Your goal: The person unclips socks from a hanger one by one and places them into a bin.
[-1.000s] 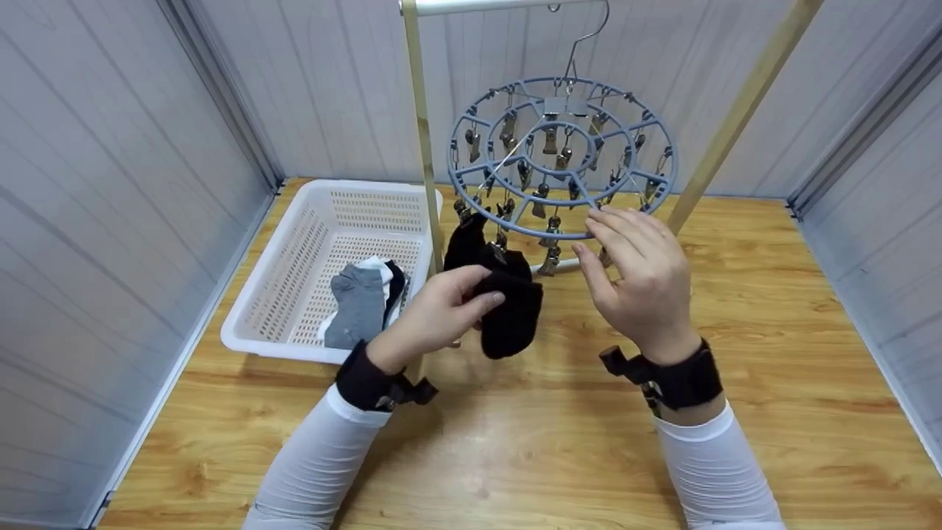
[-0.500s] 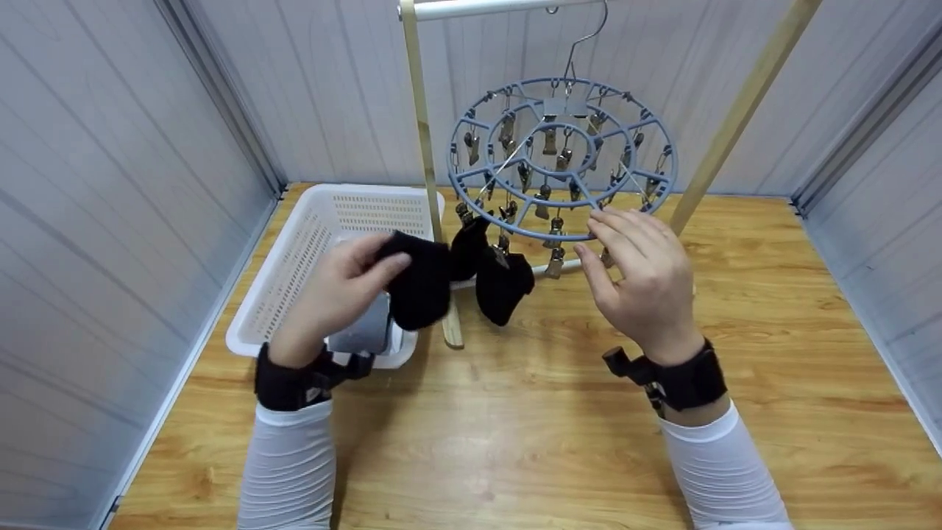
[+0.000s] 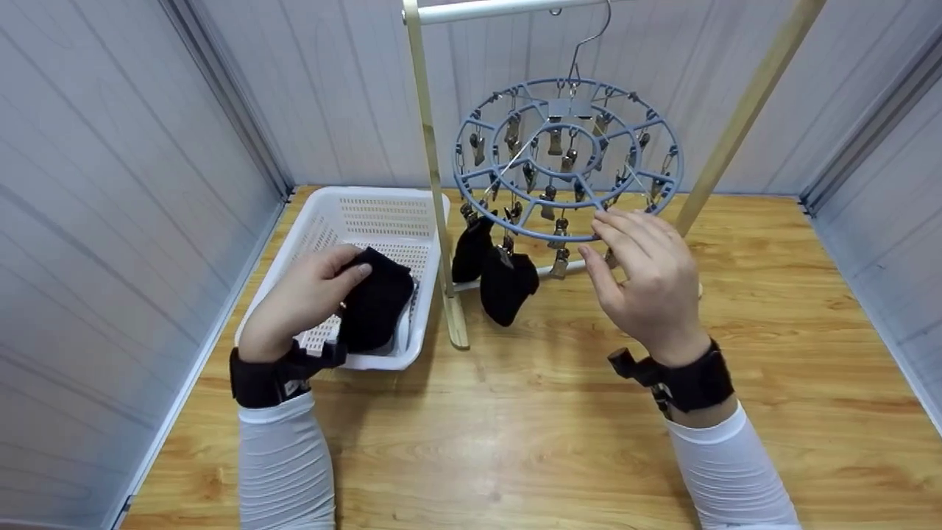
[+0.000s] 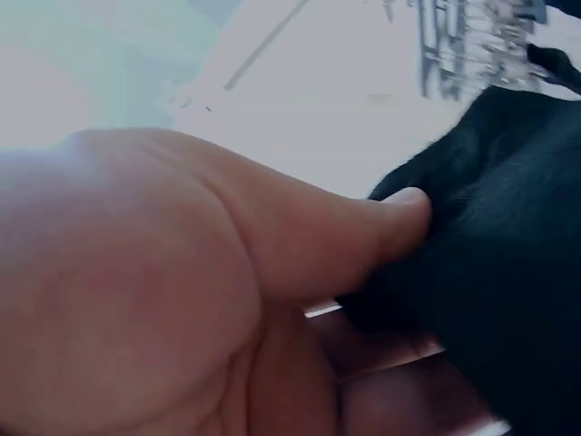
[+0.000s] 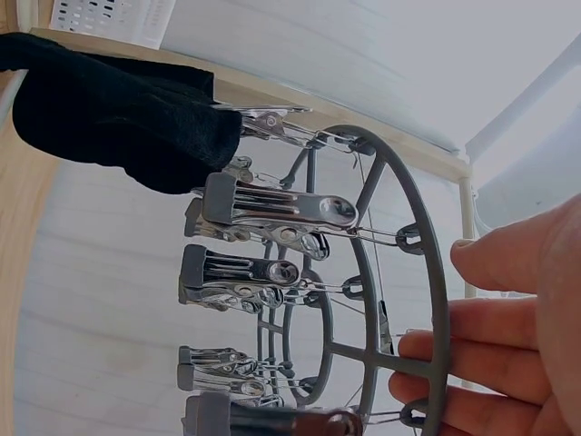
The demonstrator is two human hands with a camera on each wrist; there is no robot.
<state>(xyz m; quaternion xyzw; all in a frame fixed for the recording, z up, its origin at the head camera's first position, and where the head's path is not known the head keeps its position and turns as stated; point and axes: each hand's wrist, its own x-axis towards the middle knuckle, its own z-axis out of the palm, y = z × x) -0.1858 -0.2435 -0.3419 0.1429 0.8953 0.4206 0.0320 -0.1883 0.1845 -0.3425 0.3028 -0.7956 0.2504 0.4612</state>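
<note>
My left hand (image 3: 302,298) pinches a black sock (image 3: 375,302) between thumb and fingers, over the white basket (image 3: 331,197). In the left wrist view the thumb presses on the dark cloth (image 4: 508,245). My right hand (image 3: 647,283) touches the near right rim of a round blue-grey clip hanger (image 3: 526,230). The right wrist view shows its fingers extended behind the ring, with the thumb apart from them. A black sock (image 3: 508,291) hangs from a metal clip at the hanger's near left, and another black piece (image 3: 471,250) hangs just behind it.
The hanger hooks onto a white bar (image 3: 486,9) between wooden posts (image 3: 429,147). Several metal clips (image 3: 559,261) dangle below the rings. The basket stands left of the rack on the wood-look table (image 3: 500,442). Pale panels (image 3: 353,88) wall the space in.
My left hand has carried the black sock leftward and down, from beside the hanging sock to over the basket. My right hand has stayed at the hanger's rim.
</note>
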